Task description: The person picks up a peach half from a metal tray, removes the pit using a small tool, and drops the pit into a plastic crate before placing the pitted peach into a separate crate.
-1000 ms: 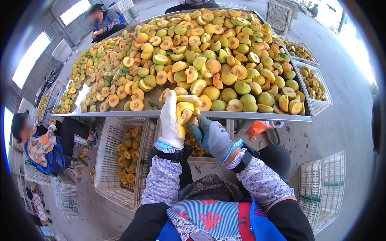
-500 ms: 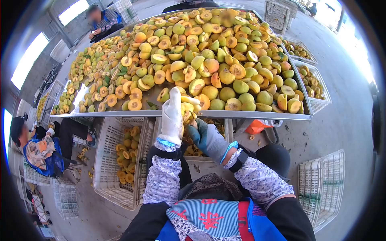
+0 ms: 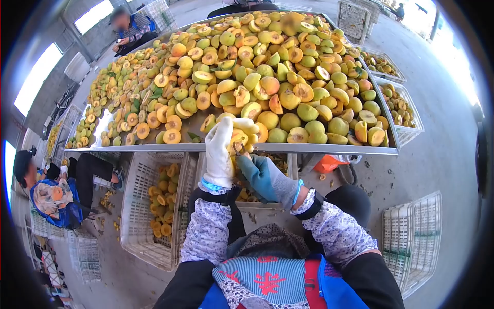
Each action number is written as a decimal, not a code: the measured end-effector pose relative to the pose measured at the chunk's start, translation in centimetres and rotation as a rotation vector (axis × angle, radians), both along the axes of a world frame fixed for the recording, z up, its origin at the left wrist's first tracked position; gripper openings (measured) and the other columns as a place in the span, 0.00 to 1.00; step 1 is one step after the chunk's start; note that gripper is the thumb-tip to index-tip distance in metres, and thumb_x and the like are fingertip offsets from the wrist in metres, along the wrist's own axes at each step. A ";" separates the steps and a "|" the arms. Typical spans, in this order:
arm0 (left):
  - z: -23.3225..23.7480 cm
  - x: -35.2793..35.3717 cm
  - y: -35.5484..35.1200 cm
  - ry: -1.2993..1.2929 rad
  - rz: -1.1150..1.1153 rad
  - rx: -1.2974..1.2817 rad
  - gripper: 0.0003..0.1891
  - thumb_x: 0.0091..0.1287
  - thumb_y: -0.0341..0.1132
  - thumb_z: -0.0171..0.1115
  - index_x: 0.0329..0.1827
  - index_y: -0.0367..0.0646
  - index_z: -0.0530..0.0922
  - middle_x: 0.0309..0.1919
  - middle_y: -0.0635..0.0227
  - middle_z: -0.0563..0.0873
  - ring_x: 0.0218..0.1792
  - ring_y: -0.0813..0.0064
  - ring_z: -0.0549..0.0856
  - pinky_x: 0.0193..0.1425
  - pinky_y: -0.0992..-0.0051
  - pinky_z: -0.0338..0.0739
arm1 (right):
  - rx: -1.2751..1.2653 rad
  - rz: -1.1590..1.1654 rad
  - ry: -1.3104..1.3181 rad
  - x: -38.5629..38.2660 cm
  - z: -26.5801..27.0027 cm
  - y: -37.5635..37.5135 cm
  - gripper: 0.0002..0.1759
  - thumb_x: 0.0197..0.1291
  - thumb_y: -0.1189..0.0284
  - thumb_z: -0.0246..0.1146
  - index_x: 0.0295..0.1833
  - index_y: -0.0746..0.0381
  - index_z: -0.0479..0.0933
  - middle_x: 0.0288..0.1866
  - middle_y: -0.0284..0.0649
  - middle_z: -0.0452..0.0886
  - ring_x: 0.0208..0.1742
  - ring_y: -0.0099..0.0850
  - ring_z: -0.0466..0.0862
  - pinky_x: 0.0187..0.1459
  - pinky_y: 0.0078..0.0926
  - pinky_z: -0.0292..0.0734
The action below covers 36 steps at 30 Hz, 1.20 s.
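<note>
My left hand (image 3: 221,149), in a white glove, is closed around a yellow fruit half (image 3: 237,139) at the front edge of the metal table (image 3: 329,148). In a blue-grey glove, my right hand (image 3: 265,177) grips a small metal tool (image 3: 240,150). The tool's curved tip touches the cut face of the fruit. Behind my hands, a large heap of halved yellow-green fruit (image 3: 267,85) lies on the table.
Below the table on the left stands a white crate (image 3: 139,219) with fruit halves. Another crate (image 3: 290,170) is under my hands. An orange bag (image 3: 329,162) lies under the table. More crates (image 3: 411,239) stand at right. Co-workers sit at far left (image 3: 56,193) and back left (image 3: 136,28).
My left fingers have curled round the fruit, turning its cut face into view. My right hand has shifted slightly, and the tool now shows. The left co-worker's hands have moved.
</note>
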<state>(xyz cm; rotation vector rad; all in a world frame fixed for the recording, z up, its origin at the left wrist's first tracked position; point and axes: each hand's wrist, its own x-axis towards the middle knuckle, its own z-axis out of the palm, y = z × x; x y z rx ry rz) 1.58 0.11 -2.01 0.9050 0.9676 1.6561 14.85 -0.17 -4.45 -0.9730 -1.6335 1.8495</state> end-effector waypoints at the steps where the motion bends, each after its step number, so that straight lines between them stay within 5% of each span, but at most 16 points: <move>1: -0.2 0.0 0.0 -0.025 0.007 -0.018 0.25 0.80 0.49 0.51 0.45 0.32 0.85 0.40 0.60 0.90 0.36 0.72 0.88 0.41 0.74 0.83 | 0.036 0.012 -0.001 -0.2 -0.2 0.2 0.30 0.79 0.45 0.48 0.38 0.62 0.76 0.22 0.31 0.76 0.16 0.20 0.71 0.17 0.23 0.66; 6: -0.1 0.7 0.3 -0.018 0.161 0.016 0.26 0.81 0.50 0.51 0.44 0.32 0.85 0.38 0.60 0.90 0.38 0.74 0.88 0.42 0.75 0.83 | -0.158 0.061 -0.071 0.7 1.3 0.2 0.29 0.79 0.48 0.49 0.35 0.60 0.76 0.22 0.28 0.75 0.19 0.18 0.70 0.20 0.23 0.65; 7: -0.6 -0.5 0.3 0.109 0.097 0.023 0.23 0.80 0.46 0.51 0.43 0.34 0.85 0.37 0.63 0.90 0.38 0.76 0.87 0.41 0.75 0.83 | -0.124 0.093 -0.067 0.6 0.9 0.4 0.28 0.80 0.48 0.49 0.35 0.60 0.76 0.22 0.26 0.74 0.19 0.17 0.70 0.20 0.23 0.64; 8: 0.1 -1.2 0.1 0.667 0.149 0.166 0.20 0.79 0.42 0.51 0.40 0.36 0.86 0.35 0.66 0.89 0.36 0.78 0.86 0.38 0.76 0.82 | 0.077 0.021 -0.076 -0.1 -1.4 0.5 0.26 0.80 0.50 0.52 0.34 0.58 0.77 0.23 0.22 0.71 0.22 0.16 0.68 0.21 0.22 0.62; 9: -1.6 -1.7 0.8 0.322 0.046 0.081 0.15 0.75 0.37 0.55 0.36 0.39 0.87 0.34 0.70 0.89 0.34 0.81 0.84 0.37 0.77 0.80 | 0.080 0.010 -0.062 -0.1 -1.7 0.6 0.24 0.80 0.52 0.54 0.35 0.58 0.79 0.25 0.19 0.70 0.23 0.15 0.67 0.22 0.23 0.61; 10: -3.3 -2.1 1.8 0.389 0.156 0.241 0.12 0.74 0.36 0.60 0.34 0.40 0.87 0.32 0.74 0.87 0.33 0.85 0.81 0.35 0.78 0.77 | 0.144 -0.026 0.103 -0.8 -3.4 0.6 0.23 0.80 0.53 0.53 0.36 0.57 0.80 0.25 0.19 0.72 0.24 0.14 0.67 0.22 0.22 0.61; 13: -3.0 -1.4 1.5 -0.022 0.134 -0.061 0.17 0.75 0.45 0.65 0.34 0.40 0.87 0.24 0.85 0.77 0.27 0.93 0.70 0.29 0.80 0.64 | -0.073 0.063 0.073 -0.2 -1.0 0.3 0.27 0.81 0.53 0.49 0.36 0.60 0.80 0.25 0.29 0.79 0.26 0.16 0.73 0.27 0.20 0.69; 15: -0.8 -1.0 0.2 -0.220 0.026 -0.007 0.22 0.76 0.49 0.61 0.34 0.38 0.88 0.26 0.76 0.84 0.25 0.88 0.78 0.30 0.82 0.72 | -0.163 0.093 0.046 0.0 0.1 0.1 0.26 0.81 0.54 0.49 0.34 0.60 0.79 0.23 0.30 0.78 0.24 0.17 0.73 0.27 0.21 0.69; 19: -1.1 -2.2 0.5 -0.022 -0.065 -0.140 0.23 0.77 0.49 0.59 0.33 0.38 0.88 0.29 0.70 0.88 0.29 0.85 0.82 0.34 0.80 0.77 | 0.122 -0.025 0.070 -0.4 -4.0 0.9 0.25 0.80 0.53 0.50 0.31 0.57 0.75 0.19 0.30 0.73 0.17 0.21 0.72 0.19 0.23 0.66; 22: -2.4 -1.1 1.4 -0.095 0.044 0.013 0.22 0.77 0.49 0.60 0.35 0.38 0.88 0.31 0.70 0.89 0.32 0.85 0.83 0.38 0.80 0.77 | 0.428 -0.140 0.194 -2.1 -5.5 0.2 0.27 0.79 0.49 0.51 0.31 0.57 0.74 0.16 0.30 0.71 0.12 0.24 0.70 0.13 0.24 0.62; 25: -1.1 0.3 0.7 -0.332 0.098 -0.005 0.20 0.77 0.47 0.61 0.36 0.37 0.88 0.33 0.69 0.90 0.36 0.84 0.85 0.43 0.80 0.77 | -0.116 0.047 0.213 -0.2 -1.9 0.4 0.28 0.79 0.48 0.50 0.33 0.58 0.75 0.17 0.31 0.71 0.13 0.24 0.70 0.14 0.24 0.63; 30: -2.6 -1.1 1.4 -0.132 -0.034 -0.026 0.21 0.78 0.46 0.58 0.36 0.37 0.87 0.30 0.65 0.89 0.27 0.80 0.84 0.32 0.81 0.77 | -0.143 0.133 -0.001 0.7 -1.4 1.4 0.29 0.78 0.45 0.48 0.33 0.57 0.74 0.16 0.30 0.69 0.11 0.22 0.68 0.13 0.23 0.61; 34: -1.3 -1.9 1.3 0.002 -0.158 0.015 0.24 0.78 0.47 0.57 0.29 0.36 0.85 0.23 0.66 0.87 0.21 0.79 0.83 0.25 0.82 0.74 | -0.462 0.119 0.165 1.2 -1.6 0.4 0.29 0.77 0.43 0.49 0.36 0.57 0.74 0.16 0.29 0.67 0.09 0.20 0.65 0.11 0.22 0.58; 36: -0.9 -2.0 1.1 0.064 -0.205 0.014 0.25 0.78 0.47 0.57 0.27 0.36 0.85 0.21 0.67 0.86 0.21 0.79 0.83 0.25 0.82 0.74 | -0.350 0.086 0.110 0.6 -2.0 0.0 0.29 0.76 0.41 0.50 0.34 0.55 0.72 0.15 0.28 0.66 0.09 0.20 0.63 0.10 0.22 0.56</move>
